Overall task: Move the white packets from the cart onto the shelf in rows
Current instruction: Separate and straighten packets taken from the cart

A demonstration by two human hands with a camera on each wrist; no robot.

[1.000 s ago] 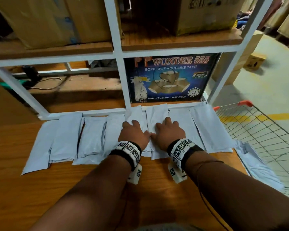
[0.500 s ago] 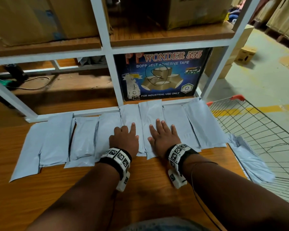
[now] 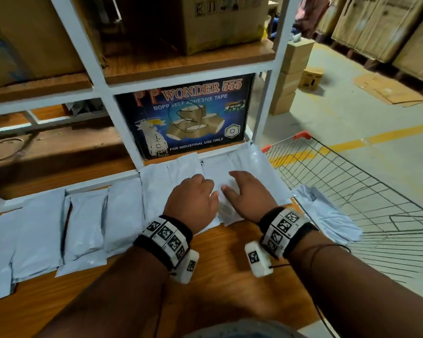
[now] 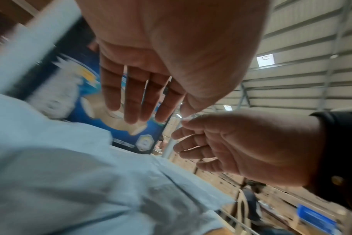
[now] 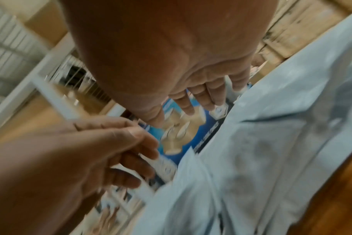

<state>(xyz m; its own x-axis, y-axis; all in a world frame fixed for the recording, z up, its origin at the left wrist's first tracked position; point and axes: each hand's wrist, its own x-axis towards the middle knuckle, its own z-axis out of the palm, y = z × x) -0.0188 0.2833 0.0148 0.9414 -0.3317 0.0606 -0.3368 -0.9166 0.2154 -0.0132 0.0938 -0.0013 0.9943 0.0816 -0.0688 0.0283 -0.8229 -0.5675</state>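
Head view shows one row of white packets (image 3: 122, 215) across the shelf (image 3: 230, 276) at frame centre, left hand (image 3: 193, 203) and right hand (image 3: 250, 195) relaxed and empty above it, more packets (image 3: 327, 215) remaining in the cart (image 3: 376, 191) at right.

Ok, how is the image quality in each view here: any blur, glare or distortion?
Head view: mostly sharp, wide-angle bending of the white metal shelf frame, mild sheen on the white plastic packets. Left wrist view: left hand fairly clear, packets smeared. Right wrist view: strong motion blur on everything, including the right hand.
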